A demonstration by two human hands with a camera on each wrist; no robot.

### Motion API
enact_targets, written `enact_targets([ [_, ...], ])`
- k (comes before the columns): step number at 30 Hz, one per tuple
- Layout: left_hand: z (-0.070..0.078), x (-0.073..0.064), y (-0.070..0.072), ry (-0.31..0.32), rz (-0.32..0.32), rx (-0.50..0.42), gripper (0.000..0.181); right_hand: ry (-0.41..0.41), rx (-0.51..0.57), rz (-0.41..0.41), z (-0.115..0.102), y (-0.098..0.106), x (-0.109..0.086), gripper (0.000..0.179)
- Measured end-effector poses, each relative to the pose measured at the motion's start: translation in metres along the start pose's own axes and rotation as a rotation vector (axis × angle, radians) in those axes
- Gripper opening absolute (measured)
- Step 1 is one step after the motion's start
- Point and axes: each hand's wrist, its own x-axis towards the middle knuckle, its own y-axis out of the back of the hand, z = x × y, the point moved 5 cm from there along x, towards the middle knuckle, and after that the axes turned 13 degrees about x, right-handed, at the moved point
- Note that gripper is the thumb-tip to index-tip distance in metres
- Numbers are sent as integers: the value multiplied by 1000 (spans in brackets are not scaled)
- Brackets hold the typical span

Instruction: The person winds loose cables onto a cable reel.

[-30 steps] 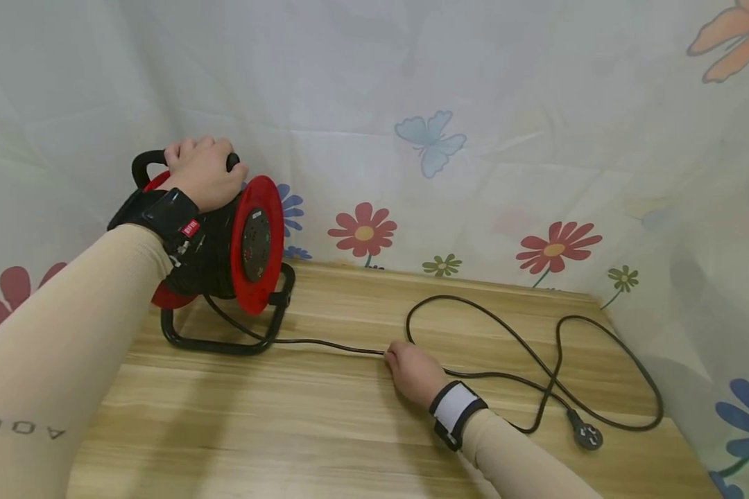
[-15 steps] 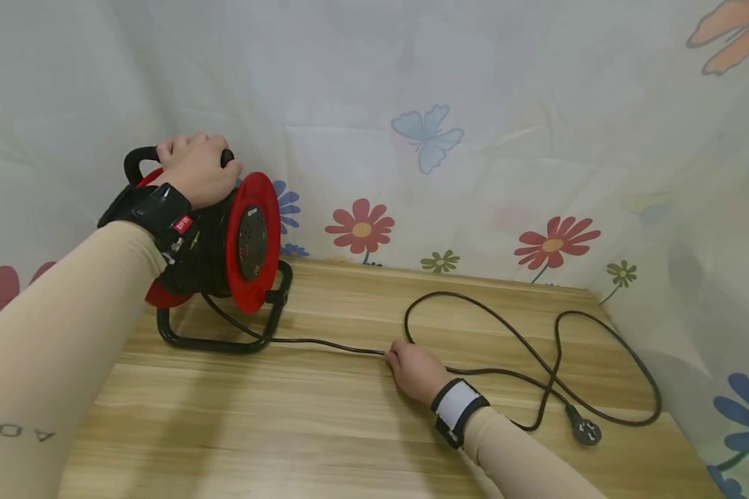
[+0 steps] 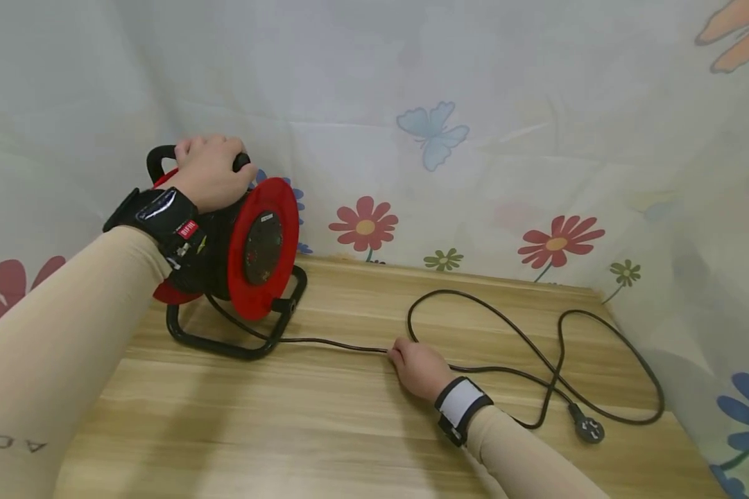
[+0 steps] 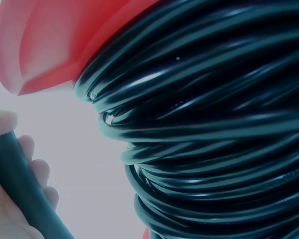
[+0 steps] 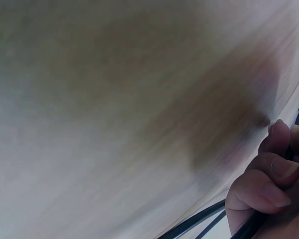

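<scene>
A red and black cable reel (image 3: 273,249) stands on a black tube frame at the left of the wooden table. My left hand (image 3: 212,173) grips its top handle (image 4: 22,184), fingers wrapped round the black bar in the left wrist view. Thick turns of black cable (image 4: 204,124) fill the drum between the red discs. From under the drum the cable (image 3: 333,343) runs along the table to my right hand (image 3: 419,369), which holds it with curled fingers (image 5: 261,191). Beyond that hand the cable lies in loose loops, ending in a black plug (image 3: 589,430).
The wooden table (image 3: 312,436) ends against a white flowered cloth (image 3: 487,173) at the back and right. The reel's black foot frame (image 3: 237,350) rests on the tabletop. Cable loops (image 3: 649,378) spread over the right part of the table.
The reel in my left hand has tilted and turned slightly, its red face shifting a little right and toward me. My right hand keeps its hold on the cable, almost unmoved.
</scene>
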Motion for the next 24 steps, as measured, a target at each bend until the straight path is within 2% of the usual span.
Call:
enact_targets([
  [8,13,-4,-2,-79,-5,-20,34,7,-7,1,2,2,-2,17],
  [13,19,-6,-3,-144,-9,-41,35,-45,10,-12,5,3,-2,18],
  [24,30,-6,-1,-203,-58,-78,36,-90,23,16,14,8,2,23],
])
